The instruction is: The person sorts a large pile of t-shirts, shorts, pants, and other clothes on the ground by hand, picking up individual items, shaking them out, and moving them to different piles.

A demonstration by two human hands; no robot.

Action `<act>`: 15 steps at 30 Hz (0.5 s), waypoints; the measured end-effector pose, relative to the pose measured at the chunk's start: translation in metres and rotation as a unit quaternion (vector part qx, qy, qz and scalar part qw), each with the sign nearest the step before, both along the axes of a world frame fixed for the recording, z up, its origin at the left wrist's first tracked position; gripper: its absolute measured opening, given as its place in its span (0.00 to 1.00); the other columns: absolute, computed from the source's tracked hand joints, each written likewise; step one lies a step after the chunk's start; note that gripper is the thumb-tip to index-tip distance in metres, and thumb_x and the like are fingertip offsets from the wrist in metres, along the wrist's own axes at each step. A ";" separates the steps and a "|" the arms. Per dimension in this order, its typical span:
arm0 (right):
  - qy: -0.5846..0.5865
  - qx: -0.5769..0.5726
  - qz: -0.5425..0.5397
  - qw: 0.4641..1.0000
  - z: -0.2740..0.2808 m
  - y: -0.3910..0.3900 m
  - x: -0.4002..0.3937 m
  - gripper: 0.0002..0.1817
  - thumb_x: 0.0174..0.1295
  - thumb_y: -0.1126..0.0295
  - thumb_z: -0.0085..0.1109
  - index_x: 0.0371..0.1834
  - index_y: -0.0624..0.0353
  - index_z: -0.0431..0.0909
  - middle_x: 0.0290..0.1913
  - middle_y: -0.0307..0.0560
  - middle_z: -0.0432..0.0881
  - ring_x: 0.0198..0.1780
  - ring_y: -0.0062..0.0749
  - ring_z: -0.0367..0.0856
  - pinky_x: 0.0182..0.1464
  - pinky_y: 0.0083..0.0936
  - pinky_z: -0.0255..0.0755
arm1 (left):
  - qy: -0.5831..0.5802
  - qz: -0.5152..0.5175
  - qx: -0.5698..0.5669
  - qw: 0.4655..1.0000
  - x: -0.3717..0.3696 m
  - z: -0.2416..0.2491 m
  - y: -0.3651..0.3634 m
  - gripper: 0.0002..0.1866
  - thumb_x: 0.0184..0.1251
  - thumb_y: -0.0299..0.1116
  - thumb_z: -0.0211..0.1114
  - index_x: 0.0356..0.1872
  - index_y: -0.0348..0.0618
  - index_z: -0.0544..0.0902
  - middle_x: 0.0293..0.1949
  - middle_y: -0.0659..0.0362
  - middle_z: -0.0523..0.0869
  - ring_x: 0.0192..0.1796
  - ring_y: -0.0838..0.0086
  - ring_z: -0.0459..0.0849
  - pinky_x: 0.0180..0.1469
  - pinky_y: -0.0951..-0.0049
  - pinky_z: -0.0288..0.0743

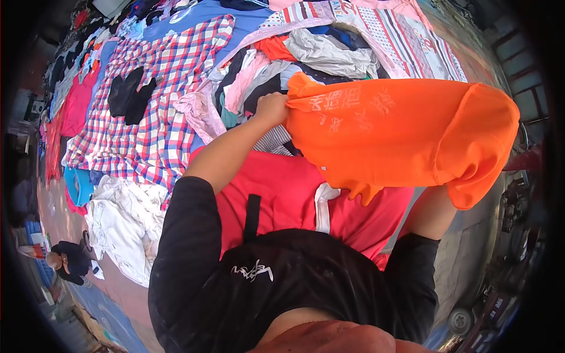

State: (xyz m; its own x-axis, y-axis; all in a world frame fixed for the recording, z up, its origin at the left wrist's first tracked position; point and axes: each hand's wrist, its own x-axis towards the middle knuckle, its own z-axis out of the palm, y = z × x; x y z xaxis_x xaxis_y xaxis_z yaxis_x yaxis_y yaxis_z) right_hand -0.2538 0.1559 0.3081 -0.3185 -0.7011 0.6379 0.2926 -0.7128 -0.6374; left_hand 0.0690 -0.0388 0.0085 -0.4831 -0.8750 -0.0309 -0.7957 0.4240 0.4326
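Observation:
An orange shirt [382, 138] with faded pale characters printed on it is stretched out in front of me. My left hand [273, 109] is closed on its left edge. My right forearm [432, 212] goes up under the shirt's right end, and the cloth covers my right hand, so its fingers are hidden. The shirt hangs partly over a red cloth [276, 188] with a white strip and a black strip, spread in front of my body. Just beyond my left hand lies a heap of mixed clothes, with a grey-white garment [332, 53] on top.
Left of the heap is a red, white and blue checked cloth [176, 70] with black garments [130, 97] on it. White clothes [126, 223] are piled below it. A striped printed cloth [400, 41] borders the heap's far side. Another person [67, 262] is at the lower left.

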 end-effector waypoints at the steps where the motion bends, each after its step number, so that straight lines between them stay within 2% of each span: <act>1: 0.021 0.008 -0.069 0.997 0.004 -0.006 -0.014 0.13 0.77 0.67 0.45 0.52 0.65 0.74 0.50 0.51 0.82 0.51 0.37 0.82 0.56 0.34 0.77 | -0.007 0.003 0.038 0.999 -0.001 0.002 -0.005 0.12 0.63 0.34 0.63 0.45 0.43 0.86 0.45 0.50 0.87 0.51 0.52 0.86 0.55 0.52 0.78; 2: 0.047 0.024 -0.148 0.988 0.006 -0.015 -0.028 0.13 0.77 0.67 0.45 0.53 0.65 0.74 0.51 0.51 0.82 0.51 0.38 0.82 0.56 0.35 0.78 | 0.107 -0.024 0.031 0.993 0.002 -0.025 -0.017 0.11 0.65 0.36 0.62 0.42 0.43 0.87 0.35 0.50 0.88 0.41 0.60 0.89 0.51 0.58 0.79; 5: 0.088 0.058 -0.331 0.938 0.014 -0.035 -0.062 0.16 0.77 0.65 0.44 0.55 0.66 0.75 0.52 0.52 0.82 0.53 0.42 0.82 0.58 0.37 0.78 | 0.297 -0.038 0.185 0.936 0.004 0.017 -0.026 0.12 0.70 0.37 0.61 0.44 0.40 0.86 0.40 0.54 0.89 0.43 0.71 0.87 0.49 0.67 0.79; 6: 0.072 0.056 -0.339 0.936 0.021 -0.040 -0.066 0.17 0.77 0.65 0.43 0.56 0.66 0.75 0.53 0.53 0.82 0.54 0.43 0.82 0.58 0.38 0.78 | 0.368 -0.025 0.278 0.887 0.006 0.034 -0.027 0.14 0.76 0.38 0.58 0.47 0.37 0.85 0.43 0.60 0.89 0.44 0.80 0.85 0.49 0.74 0.78; 9: -0.015 0.030 -0.272 0.962 0.052 -0.034 -0.067 0.21 0.77 0.63 0.40 0.59 0.68 0.75 0.55 0.55 0.82 0.57 0.47 0.82 0.61 0.40 0.77 | 0.498 -0.033 0.317 0.807 0.016 0.103 -0.007 0.16 0.79 0.37 0.56 0.51 0.34 0.83 0.45 0.62 0.88 0.47 0.81 0.84 0.50 0.76 0.78; 11: -0.027 0.036 -0.274 0.961 0.064 -0.015 -0.051 0.23 0.76 0.65 0.37 0.60 0.70 0.74 0.57 0.56 0.81 0.58 0.46 0.81 0.63 0.40 0.75 | 0.473 -0.027 0.297 0.829 0.031 0.135 0.003 0.16 0.79 0.36 0.56 0.54 0.34 0.82 0.47 0.60 0.88 0.48 0.81 0.84 0.51 0.75 0.78; 12: 0.002 0.024 -0.199 0.980 0.059 0.002 -0.080 0.23 0.78 0.61 0.34 0.57 0.68 0.76 0.56 0.57 0.82 0.55 0.50 0.83 0.58 0.43 0.79 | 0.461 -0.021 0.289 0.839 0.040 0.149 0.009 0.16 0.79 0.35 0.56 0.56 0.34 0.82 0.47 0.60 0.87 0.49 0.81 0.84 0.51 0.75 0.79; 13: 0.010 0.009 -0.188 0.982 0.051 0.018 -0.094 0.22 0.75 0.63 0.39 0.57 0.70 0.76 0.57 0.57 0.82 0.57 0.48 0.82 0.61 0.41 0.76 | 0.447 -0.027 0.299 0.843 0.051 0.165 0.017 0.16 0.78 0.35 0.58 0.56 0.34 0.81 0.48 0.59 0.87 0.50 0.81 0.84 0.52 0.75 0.79; 14: 0.151 0.014 -0.304 0.940 0.043 0.032 -0.084 0.20 0.74 0.63 0.43 0.55 0.69 0.77 0.56 0.54 0.82 0.55 0.44 0.82 0.59 0.38 0.76 | 0.433 -0.031 0.309 0.846 0.063 0.181 0.024 0.17 0.77 0.35 0.60 0.57 0.34 0.81 0.48 0.59 0.87 0.50 0.80 0.84 0.53 0.75 0.79; 15: 0.286 0.025 -0.451 0.845 0.035 0.046 -0.074 0.19 0.73 0.63 0.46 0.54 0.68 0.78 0.55 0.52 0.82 0.54 0.40 0.82 0.57 0.34 0.76 | 0.420 -0.034 0.316 0.850 0.073 0.195 0.032 0.17 0.76 0.35 0.62 0.58 0.34 0.81 0.49 0.59 0.87 0.51 0.79 0.85 0.54 0.74 0.79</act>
